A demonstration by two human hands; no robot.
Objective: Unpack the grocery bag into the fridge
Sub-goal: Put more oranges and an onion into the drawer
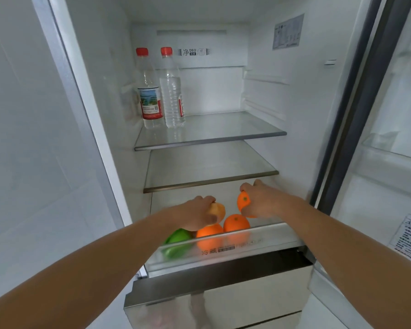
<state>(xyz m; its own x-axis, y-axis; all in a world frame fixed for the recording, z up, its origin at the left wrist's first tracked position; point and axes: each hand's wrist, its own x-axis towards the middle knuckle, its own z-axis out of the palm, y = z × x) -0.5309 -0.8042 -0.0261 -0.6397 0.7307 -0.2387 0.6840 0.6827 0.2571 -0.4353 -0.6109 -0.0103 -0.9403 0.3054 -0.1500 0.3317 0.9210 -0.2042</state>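
The fridge stands open with its clear drawer (271,236) pulled out below the lowest glass shelf. My left hand (197,213) is shut on a pale yellow-orange fruit (218,211) over the drawer. My right hand (261,201) grips an orange (243,201) over the drawer's right part. Two oranges (236,223) (209,231) lie in the drawer just below my hands, with a green fruit (178,236) at their left. The grocery bag is out of view.
Two red-capped water bottles (150,91) (172,91) stand at the left of the upper glass shelf (223,134). The middle shelf (211,167) holds nothing. The open door with its bins (394,153) is at the right; a closed lower drawer (223,298) juts out below.
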